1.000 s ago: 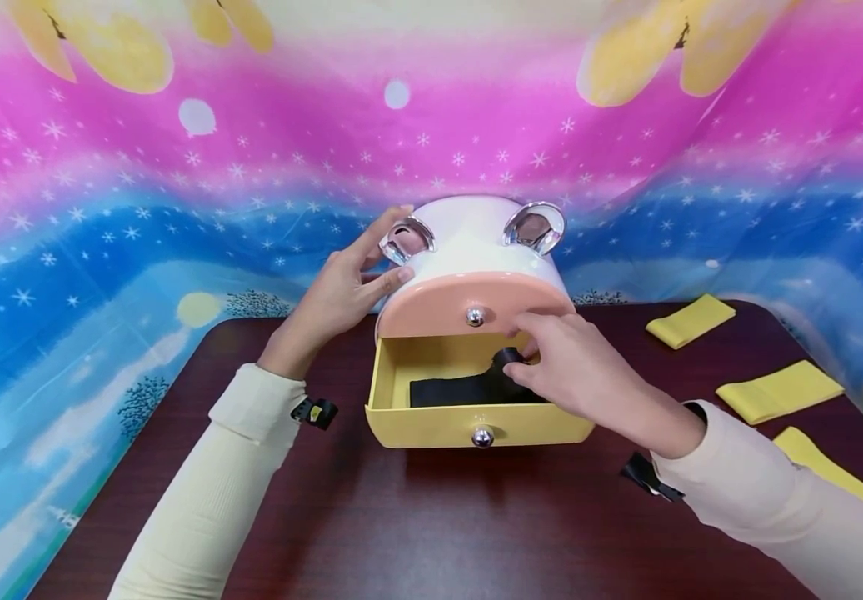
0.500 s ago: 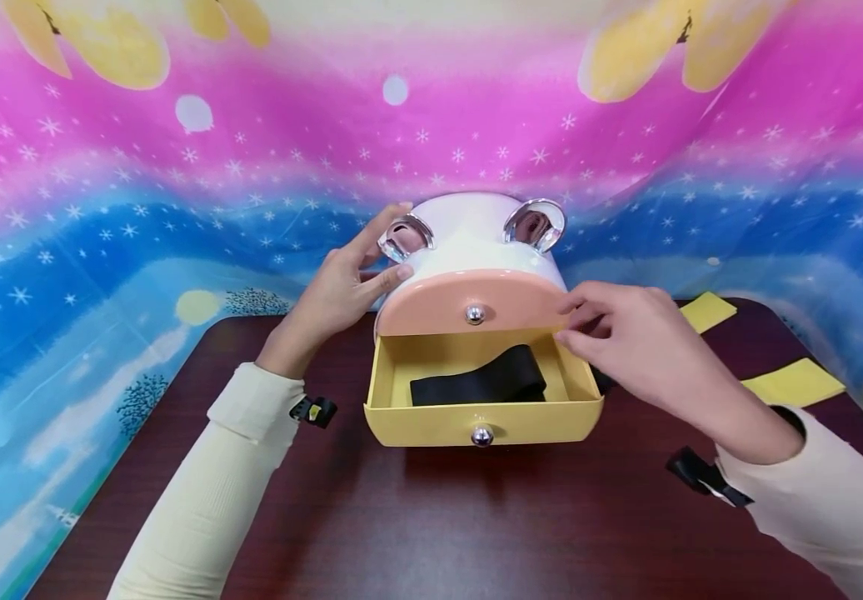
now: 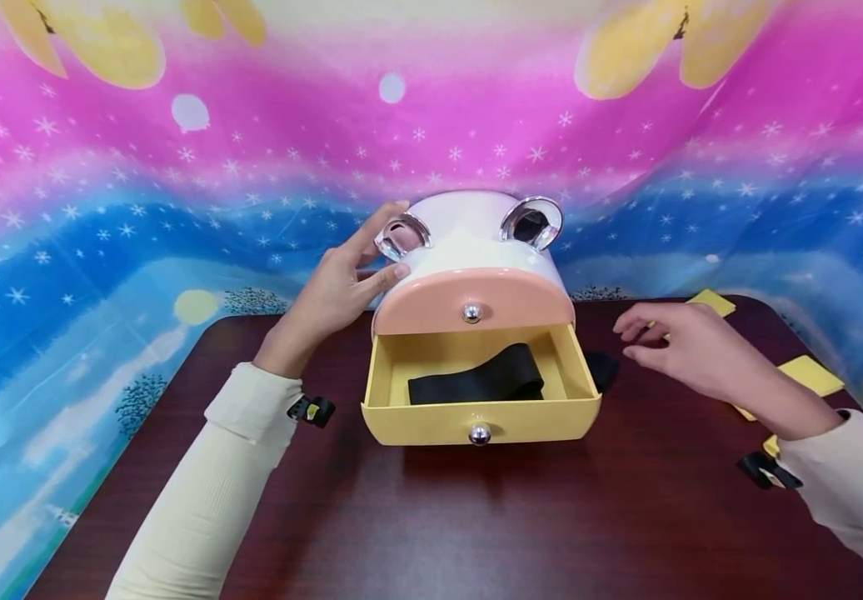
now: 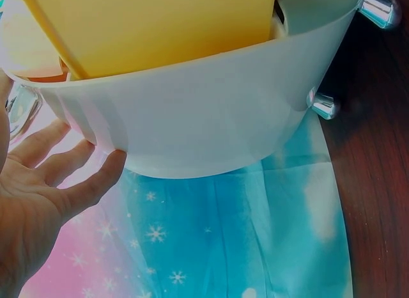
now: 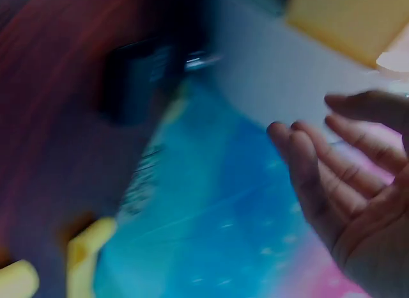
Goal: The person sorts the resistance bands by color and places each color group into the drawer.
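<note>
A white mini drawer cabinet (image 3: 469,237) with shiny silver ears stands at the back of the table. Its peach upper drawer (image 3: 431,304) is closed; the yellow lower drawer (image 3: 416,423) is pulled out. Inside the yellow one lies a folded black band (image 3: 510,375). My left hand (image 3: 334,292) rests against the cabinet's left side, thumb and forefinger on either side of the ear, with fingertips on the white wall in the left wrist view. My right hand (image 3: 694,342) hovers right of the cabinet, fingers loosely bent and holding nothing. Another black band (image 3: 602,371) sits just right of the drawer.
Several folded yellow bands lie along the table's right side, among them a far one (image 3: 716,302) and a nearer one (image 3: 814,375), partly covered by the right arm. A patterned cloth backdrop (image 3: 251,192) hangs close behind the dark wooden table (image 3: 439,525).
My right hand has let go of the black band inside the yellow drawer and moved right, out over the table. The left hand stays in place on the cabinet.
</note>
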Demonstrator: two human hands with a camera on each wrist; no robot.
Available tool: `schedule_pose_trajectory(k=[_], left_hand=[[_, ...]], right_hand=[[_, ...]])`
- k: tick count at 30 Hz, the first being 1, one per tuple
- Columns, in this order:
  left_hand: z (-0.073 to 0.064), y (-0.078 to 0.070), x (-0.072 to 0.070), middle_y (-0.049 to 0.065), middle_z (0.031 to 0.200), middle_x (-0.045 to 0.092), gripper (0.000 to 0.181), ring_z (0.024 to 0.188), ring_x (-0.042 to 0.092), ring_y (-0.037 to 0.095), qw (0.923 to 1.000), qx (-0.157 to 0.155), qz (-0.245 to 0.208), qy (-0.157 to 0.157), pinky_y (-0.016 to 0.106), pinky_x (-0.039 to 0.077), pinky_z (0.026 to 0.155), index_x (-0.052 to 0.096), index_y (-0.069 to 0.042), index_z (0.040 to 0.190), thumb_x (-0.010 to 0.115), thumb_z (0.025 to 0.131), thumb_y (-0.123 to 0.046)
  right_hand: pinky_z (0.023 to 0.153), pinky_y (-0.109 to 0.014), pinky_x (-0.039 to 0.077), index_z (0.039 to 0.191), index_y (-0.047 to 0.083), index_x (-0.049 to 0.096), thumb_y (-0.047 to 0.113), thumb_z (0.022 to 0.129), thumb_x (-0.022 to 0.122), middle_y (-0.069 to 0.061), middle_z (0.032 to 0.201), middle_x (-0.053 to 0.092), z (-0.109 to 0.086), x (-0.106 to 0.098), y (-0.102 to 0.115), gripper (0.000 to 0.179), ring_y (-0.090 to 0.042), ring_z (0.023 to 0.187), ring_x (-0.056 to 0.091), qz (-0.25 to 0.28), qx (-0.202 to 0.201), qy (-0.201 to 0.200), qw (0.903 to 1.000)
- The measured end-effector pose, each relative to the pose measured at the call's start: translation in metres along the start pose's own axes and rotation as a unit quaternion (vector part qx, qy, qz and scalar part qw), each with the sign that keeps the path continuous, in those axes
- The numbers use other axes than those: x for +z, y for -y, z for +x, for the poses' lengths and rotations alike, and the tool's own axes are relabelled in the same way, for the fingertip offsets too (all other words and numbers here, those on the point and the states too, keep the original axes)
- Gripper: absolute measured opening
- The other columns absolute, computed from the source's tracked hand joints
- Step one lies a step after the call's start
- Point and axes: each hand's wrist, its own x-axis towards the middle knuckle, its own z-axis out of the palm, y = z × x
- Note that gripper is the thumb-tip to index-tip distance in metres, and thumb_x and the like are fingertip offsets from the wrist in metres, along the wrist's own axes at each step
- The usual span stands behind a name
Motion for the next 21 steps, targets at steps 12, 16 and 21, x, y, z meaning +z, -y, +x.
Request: schedule_pose_trajectory(k=[12,16,21], left_hand=[[-0.001,0.001,-0.001,0.012,0.158,0.054,0.077,0.141,0.058,0.035,1.0000,0.000,-0.004,0.007,0.058,0.053,0.109,0.025,-0.052,0.163,0.069,0.102,-0.035],[0.000,0.000,0.000,0.012,0.158,0.053,0.076,0.141,0.058,0.034,1.0000,0.002,-0.005,0.004,0.056,0.054,0.109,0.026,-0.052,0.162,0.069,0.102,-0.035],[0.000,0.001,0.000,0.013,0.154,0.058,0.076,0.139,0.060,0.033,0.9999,0.003,-0.010,0.003,0.055,0.055,0.107,0.026,-0.052,0.162,0.069,0.102,-0.035]], right_hand=[[0.087,-0.050,0.058,0.110,0.011,0.076,-0.001,0.082,0.083,-0.004,0.113,0.076,0.011,0.043,-0.063,0.032,-0.029,0.105,0.070,-0.014,-0.080,0.052,0.9954],[0.092,-0.054,0.057,0.114,0.010,0.076,-0.003,0.081,0.082,-0.010,0.121,0.074,0.015,0.053,-0.074,0.036,-0.036,0.114,0.069,0.016,-0.078,0.058,0.9952],[0.094,-0.053,0.057,0.117,0.007,0.076,-0.007,0.080,0.080,-0.015,0.127,0.073,0.021,0.062,-0.082,0.040,-0.041,0.119,0.067,0.047,-0.087,0.066,0.9929]])
